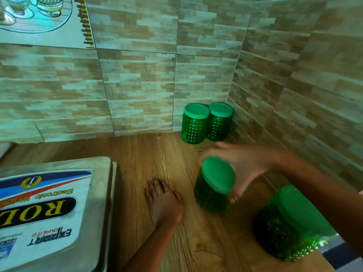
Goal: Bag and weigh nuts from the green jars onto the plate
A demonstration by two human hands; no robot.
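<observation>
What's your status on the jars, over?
Left hand flat on counter, holding nothing. Right hand grips lidded green jar near its top. Left hand lies between that jar and the scale.

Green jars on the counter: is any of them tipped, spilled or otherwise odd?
The jar gripped by the right hand leans, probably because it is being handled; its lid is on and nothing has spilled. The two corner jars stand upright and closed.
</observation>
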